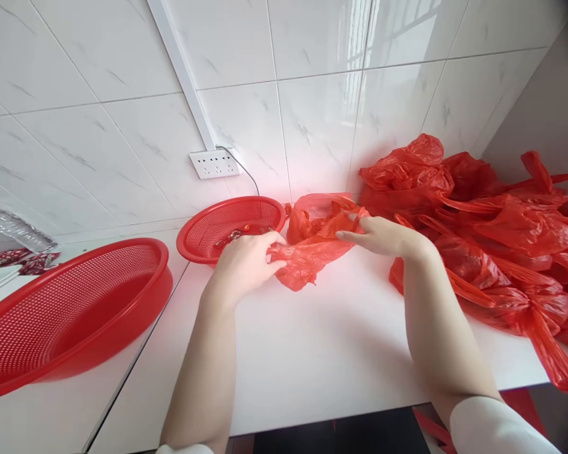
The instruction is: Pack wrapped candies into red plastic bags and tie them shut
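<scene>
A crumpled, translucent red plastic bag (319, 243) lies on the white tabletop between my hands. My left hand (248, 261) pinches the bag's left end between thumb and fingers. At the opposite end, my right hand (383, 236) has its thumb stretched along the bag and its fingers in the film, partly covered by it. Just behind my left hand stands a round red mesh basket (194, 234) with small dark, patterned packets (239, 234) in it, partly hidden by that hand.
Several tied red bags (511, 252) are heaped at the right, some reaching the table's front edge. A larger red basket (165, 277) stands at the left, beside a seam in the tabletop. A clear plastic bottle (19, 228) lies behind it. A power strip (214, 164) is on the tiled wall.
</scene>
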Demonstrator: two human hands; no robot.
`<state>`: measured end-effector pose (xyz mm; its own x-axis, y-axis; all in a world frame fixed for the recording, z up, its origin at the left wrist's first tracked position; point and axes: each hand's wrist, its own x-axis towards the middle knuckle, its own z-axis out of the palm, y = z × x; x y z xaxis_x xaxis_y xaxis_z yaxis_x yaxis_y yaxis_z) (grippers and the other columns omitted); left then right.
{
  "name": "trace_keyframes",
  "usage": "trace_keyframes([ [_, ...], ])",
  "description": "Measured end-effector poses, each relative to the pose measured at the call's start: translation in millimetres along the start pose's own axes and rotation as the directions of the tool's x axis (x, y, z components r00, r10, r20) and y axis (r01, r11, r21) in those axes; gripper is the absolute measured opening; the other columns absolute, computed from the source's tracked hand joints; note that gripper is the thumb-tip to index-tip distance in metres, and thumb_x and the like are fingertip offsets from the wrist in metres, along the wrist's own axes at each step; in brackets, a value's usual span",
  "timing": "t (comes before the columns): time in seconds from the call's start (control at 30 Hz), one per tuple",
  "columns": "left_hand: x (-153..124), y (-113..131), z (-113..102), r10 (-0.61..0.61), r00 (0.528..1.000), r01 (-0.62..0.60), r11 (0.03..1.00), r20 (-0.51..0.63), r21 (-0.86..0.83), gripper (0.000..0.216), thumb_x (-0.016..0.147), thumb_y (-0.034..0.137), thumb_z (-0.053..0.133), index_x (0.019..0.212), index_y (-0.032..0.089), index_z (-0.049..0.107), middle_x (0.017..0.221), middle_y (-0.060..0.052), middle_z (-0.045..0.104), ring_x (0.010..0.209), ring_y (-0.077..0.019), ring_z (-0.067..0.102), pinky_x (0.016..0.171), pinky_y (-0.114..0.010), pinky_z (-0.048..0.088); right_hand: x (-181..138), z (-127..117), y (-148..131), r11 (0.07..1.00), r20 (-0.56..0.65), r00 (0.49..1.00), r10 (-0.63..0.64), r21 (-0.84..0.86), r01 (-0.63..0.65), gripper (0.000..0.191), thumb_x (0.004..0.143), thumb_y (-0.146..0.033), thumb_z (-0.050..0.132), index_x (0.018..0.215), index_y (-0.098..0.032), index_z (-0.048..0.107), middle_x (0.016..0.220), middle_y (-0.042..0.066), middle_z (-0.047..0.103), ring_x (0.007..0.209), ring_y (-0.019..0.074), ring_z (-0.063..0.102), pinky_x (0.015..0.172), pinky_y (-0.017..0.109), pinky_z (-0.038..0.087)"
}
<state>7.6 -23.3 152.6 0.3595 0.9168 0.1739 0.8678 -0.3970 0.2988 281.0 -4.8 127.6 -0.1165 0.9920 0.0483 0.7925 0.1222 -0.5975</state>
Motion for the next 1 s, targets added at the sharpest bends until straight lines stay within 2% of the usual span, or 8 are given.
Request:
trace_keyframes([
  [0.1, -3, 0, -5, -0.055, 0.998, 0.058, 0.996, 0.043, -0.074, 0.034, 0.081, 0.057, 0.054, 0.087, 0.026, 0.067, 0.075, 0.001, 0.069, 0.069, -0.0189, 0.063, 0.055, -0.025, 0.039, -1, -1, -4, 0.997, 0.076, 0.996, 0.039, -0.074, -0.033, 0.062, 0.086, -0.071, 0.039, 0.127, -0.028, 0.057, 0.118, 0.008, 0.064, 0.105, 0.0326, 0.061, 0.085, 0.041, 0.048],
  [0.2, -5, -3, -7, -0.173, 0.976, 0.191, 0.972, 0.131, -0.14, 0.052, 0.091, 0.058, 0.031, 0.076, 0.023, 0.066, 0.075, -0.002, 0.069, 0.064, -0.0182, 0.063, 0.048, -0.026, 0.038, 3, 3, -6, 0.989, 0.077, 0.989, 0.125, -0.093, -0.118, 0.064, 0.092, -0.062, 0.03, 0.148, -0.031, 0.031, 0.123, 0.01, 0.061, 0.097, 0.0292, 0.064, 0.08, 0.04, 0.049],
  [0.33, -8, -7, -5, -0.275, 0.95, 0.271, 0.961, 0.15, 0.049, 0.032, 0.085, 0.049, 0.049, 0.086, 0.024, 0.069, 0.082, -0.004, 0.069, 0.06, -0.0188, 0.061, 0.048, -0.027, 0.037, 9, 17, -11, 0.951, 0.076, 0.98, 0.186, -0.264, -0.16, 0.069, 0.091, -0.04, 0.038, 0.153, -0.025, 0.015, 0.122, 0.015, 0.06, 0.093, 0.0287, 0.064, 0.073, 0.037, 0.049],
  [0.47, -10, 1, 1, -0.267, 0.962, 0.239, 0.927, 0.063, 0.29, 0.022, 0.082, 0.038, 0.057, 0.093, 0.023, 0.068, 0.084, -0.006, 0.068, 0.073, -0.0238, 0.063, 0.059, -0.031, 0.041, 10, 33, -23, 0.937, 0.189, 0.961, 0.201, -0.323, -0.133, 0.075, 0.09, -0.036, 0.04, 0.154, -0.017, 0.008, 0.106, 0.015, 0.065, 0.079, 0.0274, 0.065, 0.066, 0.038, 0.049],
  [0.6, -4, 20, 23, -0.084, 0.987, 0.135, 0.89, -0.136, 0.436, 0.037, 0.094, 0.039, 0.041, 0.082, 0.016, 0.068, 0.093, -0.015, 0.063, 0.093, -0.0305, 0.06, 0.075, -0.037, 0.044, 8, 44, -34, 0.937, 0.281, 0.941, 0.187, -0.34, -0.085, 0.063, 0.091, -0.035, 0.038, 0.149, -0.015, 0.025, 0.084, 0.01, 0.065, 0.064, 0.0244, 0.063, 0.057, 0.036, 0.047],
  [0.77, 12, 33, 66, 0.008, 0.977, -0.075, 0.947, 0.211, 0.311, 0.028, 0.092, 0.017, 0.04, 0.086, 0.013, 0.067, 0.082, -0.013, 0.065, 0.076, -0.0243, 0.064, 0.064, -0.032, 0.045, 6, 49, -43, 0.946, 0.339, 0.94, 0.045, -0.316, 0.069, 0.03, 0.088, -0.018, 0.041, 0.112, -0.018, 0.058, 0.081, 0.007, 0.064, 0.057, 0.0168, 0.059, 0.054, 0.029, 0.04],
  [0.87, 17, 33, 84, -0.029, 0.966, -0.062, 0.938, 0.257, 0.341, 0.03, 0.082, -0.001, 0.04, 0.09, 0.009, 0.067, 0.091, -0.018, 0.067, 0.085, -0.0262, 0.066, 0.07, -0.032, 0.047, 9, 56, -44, 0.902, 0.292, 0.949, -0.117, -0.369, 0.224, 0.017, 0.083, -0.014, 0.047, 0.088, -0.019, 0.063, 0.084, 0.007, 0.064, 0.071, 0.0196, 0.06, 0.058, 0.029, 0.037],
  [1.0, 18, 30, 97, -0.011, 0.942, -0.055, 0.981, 0.336, 0.185, 0.028, 0.088, 0.009, 0.04, 0.093, 0.013, 0.067, 0.076, -0.013, 0.067, 0.077, -0.0252, 0.067, 0.068, -0.032, 0.047, 21, 72, -35, 0.891, 0.398, 0.917, -0.029, -0.406, 0.204, 0.014, 0.082, -0.016, 0.052, 0.076, -0.019, 0.065, 0.085, 0.007, 0.065, 0.083, 0.0241, 0.061, 0.066, 0.031, 0.041],
])
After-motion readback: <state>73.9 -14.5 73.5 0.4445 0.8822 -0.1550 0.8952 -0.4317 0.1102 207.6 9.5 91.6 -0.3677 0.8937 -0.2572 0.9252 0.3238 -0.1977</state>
